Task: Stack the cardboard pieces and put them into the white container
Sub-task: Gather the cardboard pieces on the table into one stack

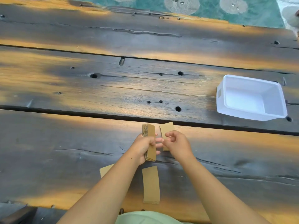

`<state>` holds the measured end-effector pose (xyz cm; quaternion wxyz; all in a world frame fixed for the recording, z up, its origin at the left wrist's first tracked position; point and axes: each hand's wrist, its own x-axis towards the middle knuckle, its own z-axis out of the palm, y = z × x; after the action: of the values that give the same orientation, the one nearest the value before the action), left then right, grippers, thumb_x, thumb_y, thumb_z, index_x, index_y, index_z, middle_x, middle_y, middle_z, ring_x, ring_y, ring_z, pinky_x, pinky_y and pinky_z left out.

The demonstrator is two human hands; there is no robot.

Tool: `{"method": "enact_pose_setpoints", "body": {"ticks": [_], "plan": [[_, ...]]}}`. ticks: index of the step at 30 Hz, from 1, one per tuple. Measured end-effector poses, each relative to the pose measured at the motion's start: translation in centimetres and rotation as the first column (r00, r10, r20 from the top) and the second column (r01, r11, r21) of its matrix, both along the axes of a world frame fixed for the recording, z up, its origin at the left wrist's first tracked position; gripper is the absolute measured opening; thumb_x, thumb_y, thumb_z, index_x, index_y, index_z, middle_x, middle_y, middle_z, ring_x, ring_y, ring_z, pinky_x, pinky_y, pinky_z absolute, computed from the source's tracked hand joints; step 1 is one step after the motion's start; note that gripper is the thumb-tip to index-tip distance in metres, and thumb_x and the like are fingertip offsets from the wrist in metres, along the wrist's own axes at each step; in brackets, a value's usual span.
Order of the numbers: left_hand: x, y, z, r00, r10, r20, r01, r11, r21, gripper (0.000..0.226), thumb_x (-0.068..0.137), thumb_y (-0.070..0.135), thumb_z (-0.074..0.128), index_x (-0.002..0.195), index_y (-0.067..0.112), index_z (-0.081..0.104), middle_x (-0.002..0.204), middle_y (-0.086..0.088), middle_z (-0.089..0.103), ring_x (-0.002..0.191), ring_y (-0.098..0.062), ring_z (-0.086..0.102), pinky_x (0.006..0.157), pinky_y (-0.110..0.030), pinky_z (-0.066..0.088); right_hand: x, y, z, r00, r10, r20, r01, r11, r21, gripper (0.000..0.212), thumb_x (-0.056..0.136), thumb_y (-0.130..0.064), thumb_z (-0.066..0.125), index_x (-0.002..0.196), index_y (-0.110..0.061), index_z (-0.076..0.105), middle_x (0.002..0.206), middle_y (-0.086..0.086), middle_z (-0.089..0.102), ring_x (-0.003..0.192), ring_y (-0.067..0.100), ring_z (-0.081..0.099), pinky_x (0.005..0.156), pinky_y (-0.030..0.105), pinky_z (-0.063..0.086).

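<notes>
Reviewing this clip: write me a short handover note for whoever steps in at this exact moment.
Left hand: holds a stack of cardboard pieces on edge.
Right hand: fingers on a single cardboard piece beside the stack; grip unclear.
On the wooden table: one loose piece between the forearms, another partly hidden under the left arm.
White container: far right, empty.
Left to do: add the remaining pieces, then put the stack in.

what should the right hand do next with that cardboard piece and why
Probably bring the loose piece under the right hand over onto the stack the left hand holds on edge. The stack is gripped and ready, this piece lies right beside it, two more pieces wait nearer the body, and the white container is empty.
</notes>
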<state>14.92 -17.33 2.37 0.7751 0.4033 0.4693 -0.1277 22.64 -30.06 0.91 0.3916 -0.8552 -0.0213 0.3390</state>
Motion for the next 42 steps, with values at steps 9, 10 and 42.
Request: {"method": "enact_pose_setpoints", "body": {"ticks": [9, 10, 42], "plan": [[3.0, -0.6, -1.8, 0.989, 0.109, -0.1, -0.101, 0.992, 0.081, 0.037, 0.084, -0.012, 0.04, 0.11, 0.007, 0.058, 0.11, -0.018, 0.064, 0.098, -0.026, 0.061, 0.073, -0.034, 0.05, 4.2, -1.5, -3.1, 0.997, -0.055, -0.048, 0.048, 0.99, -0.13, 0.047, 0.085, -0.018, 0.07, 0.13, -0.009, 0.057, 0.105, 0.0, 0.062, 0.104, 0.024, 0.062, 0.092, 0.034, 0.047], [3.3, -0.6, -2.0, 0.987, 0.119, -0.104, -0.111, 0.991, 0.079, 0.036, 0.084, -0.013, 0.04, 0.107, 0.007, 0.058, 0.109, -0.019, 0.064, 0.098, -0.027, 0.061, 0.074, -0.034, 0.051, 4.4, -1.5, -3.4, 0.997, -0.053, -0.052, 0.045, 0.989, -0.139, 0.05, 0.086, -0.019, 0.069, 0.133, -0.008, 0.056, 0.111, 0.003, 0.063, 0.108, 0.025, 0.061, 0.094, 0.034, 0.046], [-0.3, -0.2, 1.7, 0.996, 0.026, 0.09, -0.038, 0.991, 0.131, 0.041, 0.09, 0.044, 0.068, 0.109, 0.007, 0.066, 0.092, -0.017, 0.072, 0.08, -0.028, 0.071, 0.08, -0.044, 0.059, 4.8, -3.1, 2.8, 0.87, 0.092, -0.485, 0.129, 0.906, 0.404, 0.017, 0.093, 0.004, 0.057, 0.105, 0.013, 0.065, 0.103, 0.022, 0.073, 0.096, 0.031, 0.07, 0.082, 0.039, 0.058]]}}
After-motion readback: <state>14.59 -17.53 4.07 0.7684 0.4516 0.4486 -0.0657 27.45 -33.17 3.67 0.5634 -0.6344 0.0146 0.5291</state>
